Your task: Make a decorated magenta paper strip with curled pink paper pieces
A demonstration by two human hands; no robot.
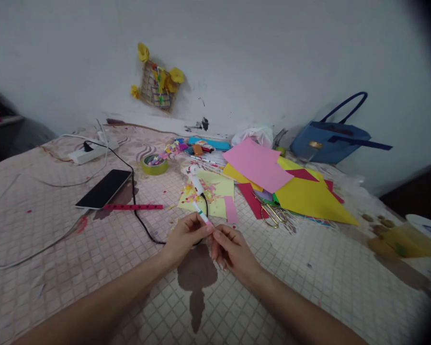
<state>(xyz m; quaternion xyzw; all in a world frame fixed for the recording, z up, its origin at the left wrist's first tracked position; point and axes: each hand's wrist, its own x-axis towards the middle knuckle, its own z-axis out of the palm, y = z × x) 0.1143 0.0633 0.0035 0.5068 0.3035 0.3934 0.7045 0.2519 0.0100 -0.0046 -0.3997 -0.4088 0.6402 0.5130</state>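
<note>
A thin white stick (198, 209) with a green band and a pink band points up and away from my hands. My left hand (187, 235) pinches it near its lower, pink end. Close against that end, my right hand (233, 247) has its thumb and forefinger pressed together; what they hold, if anything, is too small to make out. Beyond the hands lies a pale yellow sheet (219, 181) scattered with small coloured paper bits. A white glue gun (197, 184) rests on that sheet, its black cord (143, 227) curving behind my left hand.
At left lie a phone (105, 189), a red strip (147, 207), a power strip (89, 153) and a roll of tape (154, 166). Gold scissors (273, 213), pink paper (258, 163) and yellow paper (312, 196) are at right. A blue bag (330, 141) stands by the wall.
</note>
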